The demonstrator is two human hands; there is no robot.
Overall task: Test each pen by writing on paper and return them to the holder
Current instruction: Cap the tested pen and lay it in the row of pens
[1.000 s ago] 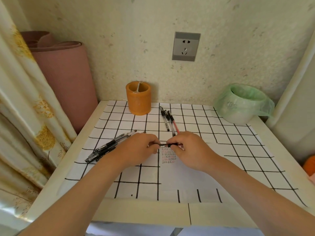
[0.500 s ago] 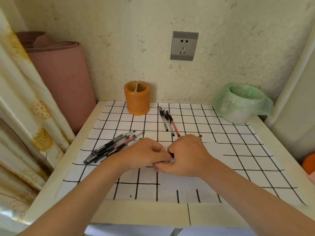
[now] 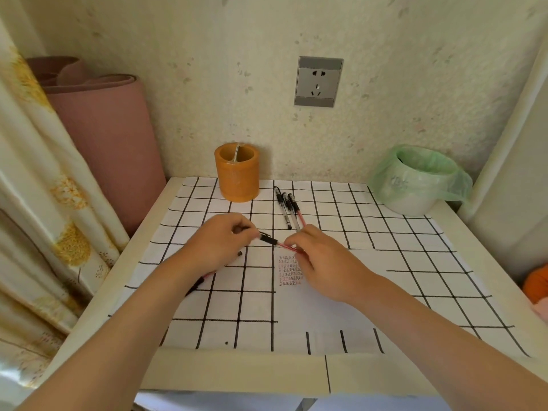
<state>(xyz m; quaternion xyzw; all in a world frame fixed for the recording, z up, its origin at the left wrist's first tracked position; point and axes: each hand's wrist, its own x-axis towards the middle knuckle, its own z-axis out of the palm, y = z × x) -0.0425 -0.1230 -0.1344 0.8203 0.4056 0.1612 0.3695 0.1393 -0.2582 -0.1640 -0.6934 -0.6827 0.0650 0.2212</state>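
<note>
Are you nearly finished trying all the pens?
Not yet. Done: rows of red marks fill a patch of the paper, and three pens lie beside the orange holder. In hand: the left hand and right hand both pinch one red pen. Left: more pens lie under the left arm, and every pen on the table has yet to go into the holder.
</note>
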